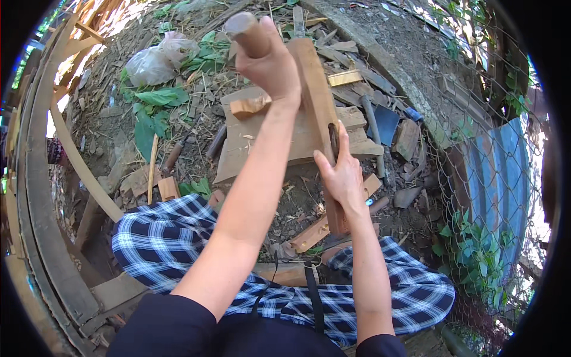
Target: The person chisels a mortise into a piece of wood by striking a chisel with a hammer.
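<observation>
My left hand (270, 65) is raised at the upper middle, its fingers wrapped round a thick, round wooden piece (253, 38). The blunt end of that piece points up toward me; the rest is hidden by my hand. A long squared wooden beam (315, 83) runs from the upper middle down toward my lap, tilted slightly. My right hand (344, 175) grips its right side, with thumb and index finger spread along it. Beside my index finger a dark narrow slot (333, 138) shows in the beam. Beneath lies a wide wooden board (238, 154) bearing a small wood block (250, 107).
To the right lie a long-handled tool (373, 128), a dark flat blade (386, 124) and wood offcuts. A piece with holes (309, 235) lies near my lap. A plastic bag (157, 62) is at upper left. A wire fence (476, 119) bounds the right; curved timbers (44, 178) the left.
</observation>
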`<control>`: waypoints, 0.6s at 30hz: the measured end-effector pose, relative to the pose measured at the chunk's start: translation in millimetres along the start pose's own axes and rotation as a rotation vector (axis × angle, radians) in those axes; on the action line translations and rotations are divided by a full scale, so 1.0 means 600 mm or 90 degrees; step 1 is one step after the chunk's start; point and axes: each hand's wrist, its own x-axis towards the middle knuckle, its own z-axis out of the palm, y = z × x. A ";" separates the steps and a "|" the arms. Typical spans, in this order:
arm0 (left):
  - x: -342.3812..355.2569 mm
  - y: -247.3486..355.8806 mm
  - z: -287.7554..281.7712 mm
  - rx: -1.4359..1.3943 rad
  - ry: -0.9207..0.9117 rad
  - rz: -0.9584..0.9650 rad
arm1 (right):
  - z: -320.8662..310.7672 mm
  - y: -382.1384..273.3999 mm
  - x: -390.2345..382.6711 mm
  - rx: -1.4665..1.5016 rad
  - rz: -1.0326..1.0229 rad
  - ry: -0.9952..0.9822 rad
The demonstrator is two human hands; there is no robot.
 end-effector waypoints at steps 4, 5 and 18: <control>-0.021 0.004 0.002 -0.018 -0.127 0.100 | 0.007 -0.024 0.012 -0.037 0.012 -0.008; -0.032 0.002 -0.004 -0.018 -0.125 0.101 | 0.004 -0.022 0.011 -0.038 0.011 -0.009; 0.180 0.010 -0.049 -0.280 -0.136 -0.313 | 0.008 -0.008 0.002 -0.048 0.002 0.025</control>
